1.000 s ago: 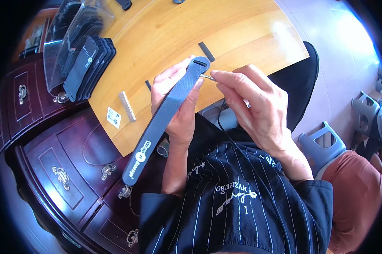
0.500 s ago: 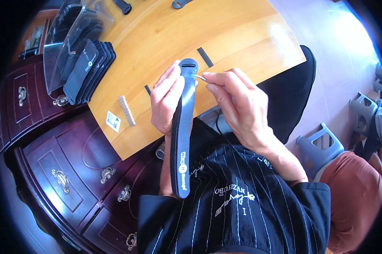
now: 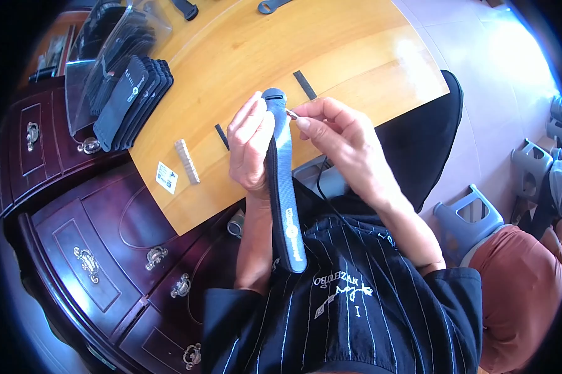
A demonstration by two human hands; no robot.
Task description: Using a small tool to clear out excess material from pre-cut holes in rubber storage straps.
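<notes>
A long black hook-and-loop strap [image 3: 283, 168] with a rounded, slotted end hangs from my left hand [image 3: 251, 146]. The slotted end points up, while the loose end with pale print hangs down before my shirt. My left fingers close around the strap just below its slot. Between the thumb and fingertips of my right hand [image 3: 349, 140] is a small silvery metal tool [image 3: 292, 115], too small to name exactly. Its tip meets the strap's right edge, below the slot. Short black strips [image 3: 304, 85] lie on the table nearby, one partly beside my left hand.
On the wooden table [image 3: 231, 68] are a beige ribbed strip [image 3: 187, 161], a white printed label [image 3: 166, 177] and a stack of dark straps [image 3: 131, 103] near a clear plastic bag [image 3: 75, 103]. Dark drawers [image 3: 88, 249] stand left; a grey-blue stool [image 3: 471, 215] and rust-brown cloth [image 3: 521, 299] are right.
The strap's lower end has swung right and up a little. My left hand has shifted slightly right. My right hand has edged left, its tool still at the strap's edge.
</notes>
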